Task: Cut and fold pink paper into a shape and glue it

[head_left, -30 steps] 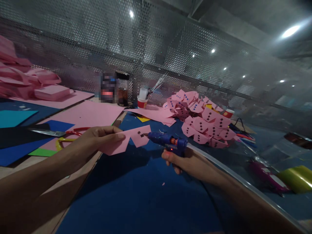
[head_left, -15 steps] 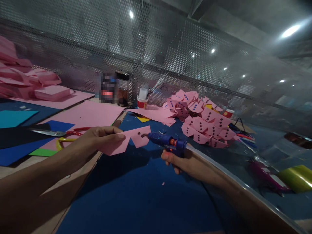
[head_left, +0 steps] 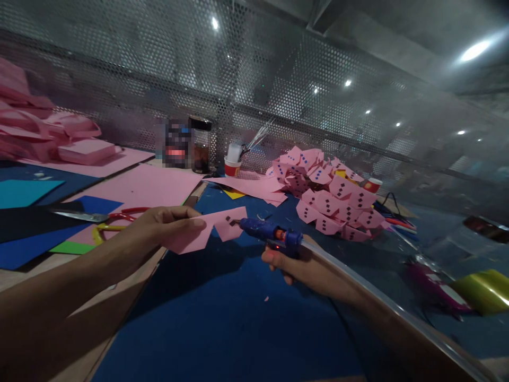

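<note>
A notched pink paper piece (head_left: 191, 239) with small dark diamond marks is pinched between the thumb and fingers of my left hand (head_left: 169, 225). My right hand (head_left: 292, 265) is wrapped round the grip of a blue glue gun (head_left: 266, 232), which has a small red light and a long clear glue stick (head_left: 358, 276) trailing from its back. The gun's nozzle touches or nearly touches the paper's right part, beside the dark marks. Both hands are above the blue table surface (head_left: 222, 329).
Folded pink pieces with dots (head_left: 338, 201) are heaped at the back right. Red-handled scissors (head_left: 95, 217) lie on coloured sheets at the left. A red and white cup (head_left: 232, 166) and a jar (head_left: 201, 148) stand near the mesh wall. A magenta tool (head_left: 437, 289) is at the right.
The glue gun and my right hand have shifted very slightly left, with the nozzle further over the pink paper. My left hand has barely moved.
</note>
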Action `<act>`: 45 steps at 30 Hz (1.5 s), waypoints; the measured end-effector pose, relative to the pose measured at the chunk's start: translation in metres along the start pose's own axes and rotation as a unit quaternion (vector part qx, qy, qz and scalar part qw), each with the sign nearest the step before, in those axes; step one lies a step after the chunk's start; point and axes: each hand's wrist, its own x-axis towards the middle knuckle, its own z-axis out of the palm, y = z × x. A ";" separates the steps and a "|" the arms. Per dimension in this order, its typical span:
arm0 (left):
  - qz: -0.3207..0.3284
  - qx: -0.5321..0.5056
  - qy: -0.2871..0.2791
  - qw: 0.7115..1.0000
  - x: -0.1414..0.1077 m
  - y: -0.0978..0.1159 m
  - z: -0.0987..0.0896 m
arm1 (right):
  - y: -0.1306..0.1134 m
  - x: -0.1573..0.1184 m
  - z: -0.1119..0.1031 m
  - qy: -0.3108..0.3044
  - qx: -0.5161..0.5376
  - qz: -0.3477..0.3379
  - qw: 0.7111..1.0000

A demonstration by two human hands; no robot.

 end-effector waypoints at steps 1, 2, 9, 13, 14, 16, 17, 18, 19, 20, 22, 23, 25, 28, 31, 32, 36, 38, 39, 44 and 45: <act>0.001 -0.001 0.000 1.000 0.000 0.000 0.000 | 0.000 0.000 0.000 -0.002 -0.001 -0.001 1.000; 0.000 -0.002 0.000 1.000 0.000 -0.001 -0.001 | 0.000 0.000 0.000 -0.004 -0.003 0.000 1.000; -0.008 -0.004 -0.012 1.000 0.002 -0.003 -0.003 | 0.000 0.000 0.000 -0.008 -0.009 -0.014 1.000; -0.008 -0.015 -0.007 1.000 0.002 -0.002 -0.002 | -0.001 0.000 0.000 -0.007 -0.013 -0.013 1.000; -0.009 -0.016 -0.008 1.000 0.002 -0.002 -0.002 | -0.001 0.000 0.000 -0.007 -0.014 -0.013 1.000; -0.011 -0.014 -0.013 1.000 0.001 -0.001 -0.003 | -0.001 -0.001 0.000 -0.006 -0.014 -0.011 1.000; -0.013 -0.014 -0.016 1.000 0.001 -0.001 -0.003 | -0.001 -0.001 0.000 -0.005 -0.013 -0.011 1.000; -0.014 -0.014 -0.020 1.000 0.001 -0.001 -0.003 | -0.002 -0.001 -0.001 -0.005 -0.012 -0.011 1.000; -0.016 -0.015 -0.022 1.000 0.001 -0.001 -0.003 | -0.001 -0.002 -0.001 -0.006 -0.010 -0.011 1.000; -0.018 -0.017 -0.023 0.999 0.001 -0.001 -0.004 | -0.001 -0.002 -0.001 -0.006 -0.009 -0.011 1.000; -0.020 -0.019 -0.023 0.999 0.001 -0.001 -0.004 | -0.001 -0.002 0.000 -0.006 -0.003 -0.013 1.000; -0.019 -0.019 -0.021 0.999 0.001 -0.001 -0.004 | -0.001 -0.002 0.000 -0.006 0.002 -0.014 1.000; -0.015 -0.018 -0.020 1.000 0.002 -0.002 -0.004 | 0.000 -0.002 0.000 -0.005 0.009 -0.019 1.000; -0.009 -0.014 -0.020 1.000 0.003 -0.003 -0.005 | -0.002 -0.002 -0.001 -0.004 0.009 -0.020 1.000; -0.006 -0.009 -0.017 1.000 0.005 -0.004 -0.007 | -0.005 -0.004 -0.001 0.000 0.013 -0.021 1.000; -0.006 -0.009 -0.017 1.000 0.006 -0.005 -0.007 | -0.006 -0.004 -0.001 0.000 0.015 -0.022 1.000; -0.012 -0.012 -0.021 1.000 0.006 -0.006 -0.009 | -0.008 -0.005 -0.001 -0.014 0.019 -0.029 0.999; -0.015 -0.009 -0.022 1.000 0.006 -0.005 -0.009 | -0.007 -0.005 -0.001 -0.020 0.020 -0.033 0.999; -0.015 -0.009 -0.022 1.000 0.005 -0.004 -0.009 | -0.006 -0.004 0.000 -0.020 0.020 -0.032 0.999; -0.016 -0.032 -0.032 0.999 0.003 -0.003 -0.008 | -0.002 -0.002 0.001 -0.022 0.007 -0.019 1.000; -0.017 -0.035 -0.035 0.999 0.003 -0.003 -0.008 | -0.002 -0.002 0.001 -0.023 0.005 -0.019 1.000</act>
